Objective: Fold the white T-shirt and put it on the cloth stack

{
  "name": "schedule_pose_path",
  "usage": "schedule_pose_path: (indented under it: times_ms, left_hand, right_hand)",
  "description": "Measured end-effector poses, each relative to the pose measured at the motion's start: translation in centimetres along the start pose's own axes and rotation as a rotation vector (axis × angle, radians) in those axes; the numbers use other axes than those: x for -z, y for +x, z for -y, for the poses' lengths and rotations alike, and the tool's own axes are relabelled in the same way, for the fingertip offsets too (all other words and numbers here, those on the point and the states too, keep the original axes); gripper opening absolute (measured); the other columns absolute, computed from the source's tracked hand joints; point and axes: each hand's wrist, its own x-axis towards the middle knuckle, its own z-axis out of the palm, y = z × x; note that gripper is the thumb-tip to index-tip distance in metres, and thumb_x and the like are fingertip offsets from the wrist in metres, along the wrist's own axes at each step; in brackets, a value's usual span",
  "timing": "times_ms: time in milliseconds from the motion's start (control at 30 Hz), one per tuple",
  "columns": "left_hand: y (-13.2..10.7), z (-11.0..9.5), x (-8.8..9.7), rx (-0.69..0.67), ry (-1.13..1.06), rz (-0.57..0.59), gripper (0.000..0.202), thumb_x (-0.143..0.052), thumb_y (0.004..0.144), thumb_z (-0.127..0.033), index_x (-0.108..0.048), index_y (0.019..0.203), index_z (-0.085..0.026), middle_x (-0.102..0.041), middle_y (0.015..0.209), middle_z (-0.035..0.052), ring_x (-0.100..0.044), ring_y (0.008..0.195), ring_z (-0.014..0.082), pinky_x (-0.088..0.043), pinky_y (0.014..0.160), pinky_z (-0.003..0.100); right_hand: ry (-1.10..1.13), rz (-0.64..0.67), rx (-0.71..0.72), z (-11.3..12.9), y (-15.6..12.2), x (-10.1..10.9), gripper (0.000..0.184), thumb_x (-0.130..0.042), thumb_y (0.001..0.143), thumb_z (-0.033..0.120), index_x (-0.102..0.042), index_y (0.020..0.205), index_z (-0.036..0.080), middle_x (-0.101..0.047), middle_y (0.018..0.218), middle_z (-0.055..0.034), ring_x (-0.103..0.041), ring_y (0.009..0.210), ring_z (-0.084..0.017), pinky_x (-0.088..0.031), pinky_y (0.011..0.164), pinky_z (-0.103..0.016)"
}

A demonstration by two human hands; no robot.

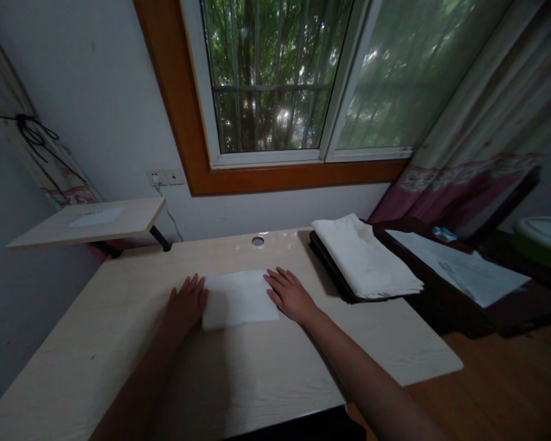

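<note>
A white folded cloth or sheet [241, 300] lies flat on the pale wooden desk [275, 361]; I cannot tell whether it is fabric or paper. My left hand [187, 303] rests at its left edge, palm down with the fingers stretched out. At the right edge lies my right hand [290, 293], flat, its fingers spread and the fingertips touching the white piece. Neither hand grips anything. My left arm casts a shadow over part of the white piece and the desk.
To the right, a folded white cloth [362, 257] lies on a black folded layer [330, 269]. A raised shelf [133, 223] stands at the back left. Beyond the right edge, a dark surface bears a paper sheet [463, 269]. The desk has a cable hole [258, 241] near the wall.
</note>
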Motion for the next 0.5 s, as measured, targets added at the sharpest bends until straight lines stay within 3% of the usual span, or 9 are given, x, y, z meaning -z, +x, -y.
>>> schedule_pose_path:
  times_ms: [100, 167, 333, 400, 500]
  left_hand:
    - [-0.2, 3.0, -1.0, -0.044, -0.028, -0.095, 0.053, -0.027, 0.102, -0.036, -0.048, 0.146, -0.017, -0.039, 0.159, 0.0142, -0.032, 0.149, 0.0321, -0.027, 0.116, 0.061]
    - [-0.2, 3.9, -1.4, -0.068, -0.083, -0.138, 0.051, -0.029, 0.101, -0.036, -0.051, 0.143, -0.015, -0.045, 0.155, 0.0155, -0.036, 0.147, 0.0320, -0.029, 0.116, 0.061]
    - [-0.4, 3.9, -0.9, -0.127, -0.298, -0.265, 0.046, -0.032, 0.101, -0.034, -0.057, 0.135, -0.018, -0.058, 0.142, 0.0125, -0.047, 0.137, 0.0266, -0.034, 0.117, 0.055]
    - [-0.7, 3.7, -0.1, -0.212, -0.385, -0.320, 0.043, -0.036, 0.101, -0.037, -0.060, 0.132, -0.020, -0.062, 0.136, 0.0110, -0.050, 0.133, 0.0244, -0.038, 0.115, 0.050]
    - [-1.5, 2.9, 1.1, -0.374, -0.422, -0.295, 0.040, -0.053, 0.094, -0.048, -0.066, 0.125, -0.025, -0.065, 0.128, 0.0102, -0.053, 0.127, 0.0261, -0.043, 0.112, 0.048]
  right_hand:
    - [0.057, -0.037, -0.002, -0.1, 0.1, 0.1, 0.045, -0.049, 0.101, 0.037, -0.053, 0.144, 0.025, -0.048, 0.153, -0.0065, -0.037, 0.144, -0.027, -0.028, 0.120, -0.050]
    - [0.120, -0.082, 0.006, -0.1, 0.4, 0.2, 0.044, -0.050, 0.100, 0.035, -0.054, 0.143, 0.025, -0.050, 0.151, -0.0079, -0.041, 0.141, -0.025, -0.032, 0.119, -0.048]
    - [0.235, -0.132, 0.060, 0.5, 2.7, 0.0, 0.046, -0.054, 0.099, 0.033, -0.052, 0.144, 0.026, -0.052, 0.147, -0.0099, -0.044, 0.137, -0.024, -0.037, 0.115, -0.045]
    - [0.245, -0.103, 0.084, 1.0, 4.0, -0.3, 0.047, -0.056, 0.098, 0.033, -0.052, 0.144, 0.023, -0.054, 0.144, -0.0108, -0.046, 0.134, -0.023, -0.037, 0.113, -0.041]
    - [0.207, -0.004, 0.084, 1.7, 5.8, -0.7, 0.048, -0.059, 0.097, 0.035, -0.052, 0.143, 0.023, -0.062, 0.133, -0.0098, -0.052, 0.124, -0.023, -0.039, 0.109, -0.039]
